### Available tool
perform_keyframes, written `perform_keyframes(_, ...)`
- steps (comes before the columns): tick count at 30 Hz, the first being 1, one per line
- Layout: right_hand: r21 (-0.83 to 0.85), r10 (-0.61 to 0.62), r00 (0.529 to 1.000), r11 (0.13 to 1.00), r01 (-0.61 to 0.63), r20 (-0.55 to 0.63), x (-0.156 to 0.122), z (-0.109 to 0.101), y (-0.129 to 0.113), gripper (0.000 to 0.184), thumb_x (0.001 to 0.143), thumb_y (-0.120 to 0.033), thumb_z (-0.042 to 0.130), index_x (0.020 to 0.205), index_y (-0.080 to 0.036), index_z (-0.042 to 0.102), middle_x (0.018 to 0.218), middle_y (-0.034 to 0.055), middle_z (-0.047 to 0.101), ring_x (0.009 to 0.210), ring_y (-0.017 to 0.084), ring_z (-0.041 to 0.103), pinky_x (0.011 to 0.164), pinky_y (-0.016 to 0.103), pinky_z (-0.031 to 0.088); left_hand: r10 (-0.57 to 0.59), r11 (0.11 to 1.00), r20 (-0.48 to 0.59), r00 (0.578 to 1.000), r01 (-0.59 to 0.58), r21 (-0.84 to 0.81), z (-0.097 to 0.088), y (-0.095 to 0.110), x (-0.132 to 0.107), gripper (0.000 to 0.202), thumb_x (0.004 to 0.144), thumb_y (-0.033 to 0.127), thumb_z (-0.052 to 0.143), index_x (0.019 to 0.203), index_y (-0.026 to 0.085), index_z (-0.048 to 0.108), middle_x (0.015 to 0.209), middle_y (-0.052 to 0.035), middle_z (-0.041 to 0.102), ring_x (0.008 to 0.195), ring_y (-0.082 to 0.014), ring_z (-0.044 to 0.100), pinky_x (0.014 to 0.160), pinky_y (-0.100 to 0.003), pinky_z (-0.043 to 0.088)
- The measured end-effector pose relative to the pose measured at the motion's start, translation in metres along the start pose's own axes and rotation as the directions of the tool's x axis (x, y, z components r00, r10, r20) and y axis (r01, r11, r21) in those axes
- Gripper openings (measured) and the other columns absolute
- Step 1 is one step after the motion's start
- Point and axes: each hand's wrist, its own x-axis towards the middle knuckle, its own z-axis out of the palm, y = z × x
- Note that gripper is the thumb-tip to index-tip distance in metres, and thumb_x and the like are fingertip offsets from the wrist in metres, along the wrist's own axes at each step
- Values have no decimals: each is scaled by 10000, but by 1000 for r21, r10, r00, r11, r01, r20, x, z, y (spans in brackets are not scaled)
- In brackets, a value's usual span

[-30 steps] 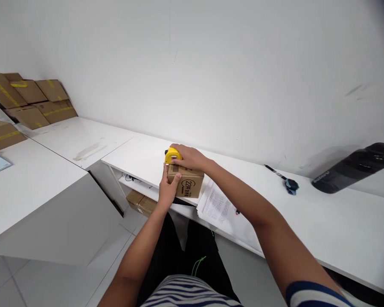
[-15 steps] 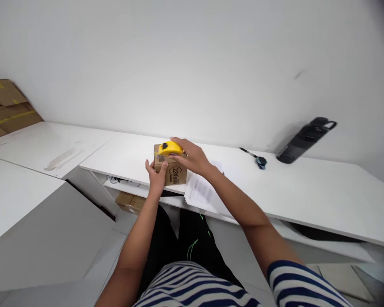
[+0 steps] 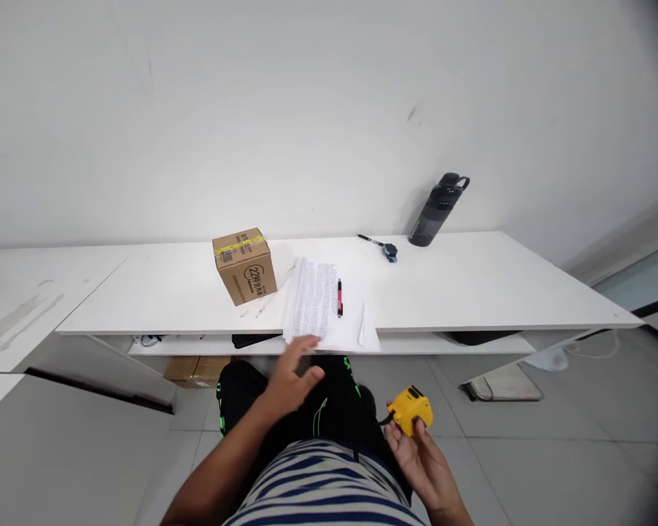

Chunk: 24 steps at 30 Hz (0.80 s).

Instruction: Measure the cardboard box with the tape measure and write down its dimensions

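My right hand (image 3: 420, 460) grips a yellow tape measure (image 3: 410, 410) with black parts and a dark strap, held low in front of the table edge, to the right of my legs. Above my lap, my left hand (image 3: 292, 380) is open, thumb and fingers apart, its fingertips close to the near edge of the paper sheets (image 3: 314, 299); contact there cannot be made out. A red and black pen (image 3: 340, 298) lies on the papers. Left of them stands a closed brown cardboard box (image 3: 246, 270) with yellow tape across its top, touched by neither hand.
The white table (image 3: 444, 299) runs along the wall. Toward its back are a dark bottle (image 3: 437, 210), a watch-like object (image 3: 389, 253) and a black pen (image 3: 370, 239). Under the table a shelf (image 3: 378, 343) holds dark items, and brown boxes (image 3: 197, 370) stand below at left.
Both hands have left the cardboard box. My right hand has carried the tape measure down and right, off the table; my left hand has drawn back toward me and opened. The view has shifted right.
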Motion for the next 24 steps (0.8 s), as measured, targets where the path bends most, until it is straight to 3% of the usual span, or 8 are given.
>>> perform_keyframes(3, -37, -28, 996, 999, 31, 81, 19, 33, -20, 444, 671, -552, 779, 1032, -327, 654, 1028, 32, 711, 989, 231, 671, 965, 455, 521, -80, 963, 254, 964, 141, -231, 36, 8, -15, 560, 900, 538, 515, 1382, 258, 465, 1357, -135, 565, 1224, -261, 556, 1014, -434, 448)
perform_keyframes(6, -265, -37, 933, 954, 140, 357, 45, 98, -48, 535, 667, -429, 826, 1129, -297, 591, 1117, 48, 680, 1059, 244, 648, 1011, 464, 473, -125, 940, 297, 947, 209, -271, 46, 18, 2, 671, 819, 534, 642, 1392, 246, 443, 1367, -140, 558, 1236, -274, 546, 1027, -435, 438)
perform_keyframes(9, -410, -37, 803, 845, 343, 595, 51, 153, -64, 609, 751, -373, 772, 1281, -325, 475, 1312, 51, 559, 1128, 209, 612, 1016, 417, 467, -225, 939, 0, 974, 216, -269, 42, 27, 20, 556, 756, 565, 678, 1167, 205, 578, 1103, -106, 676, 981, -240, 653, 874, -382, 519)
perform_keyframes(13, -519, 127, 637, 709, 478, 760, 51, 176, -85, 799, 840, -353, 675, 1489, -368, 210, 1456, 83, 446, 1096, 188, 632, 993, 416, 479, -176, 976, -315, 933, 123, -182, 15, 36, 39, 388, 773, 570, 611, 914, 209, 599, 888, -56, 688, 809, -208, 653, 727, -332, 530)
perform_keyframes(17, -757, -245, 787, 223, 615, 567, 104, 182, -125, 541, 958, -413, 440, 1461, -263, 309, 1276, 115, 606, 913, 200, 664, 866, 394, 513, -18, 957, -306, 952, 106, 270, -15, 31, 81, 264, 796, 441, 628, 958, 232, 619, 935, -50, 672, 850, -226, 629, 795, -359, 500)
perform_keyframes(19, -890, -324, 831, -98, 446, 452, 144, 191, -140, 496, 984, -402, 359, 1430, -186, 360, 1164, 133, 663, 958, 237, 661, 856, 381, 491, 75, 850, -179, 981, 31, 526, -18, 16, 109, 254, 787, 375, 641, 989, 222, 635, 1007, -91, 667, 988, -283, 597, 907, -412, 452)
perform_keyframes(21, -905, -212, 913, -330, 268, 347, 179, 201, -143, 521, 993, -423, 330, 1424, -131, 352, 1131, 170, 680, 1008, 266, 656, 815, 360, 483, 93, 751, -67, 993, -26, 660, -12, -4, 133, 213, 796, 302, 621, 987, 210, 649, 1040, -120, 668, 1063, -315, 565, 998, -467, 384)
perform_keyframes(24, -896, -204, 924, -379, 230, 323, 208, 212, -127, 444, 979, -389, 381, 1316, -119, 483, 1144, 202, 673, 1031, 294, 650, 829, 376, 461, 144, 671, -57, 988, -55, 740, 4, -34, 158, 219, 840, 233, 559, 1038, 228, 652, 1158, -125, 653, 1163, -329, 515, 1113, -562, 210)
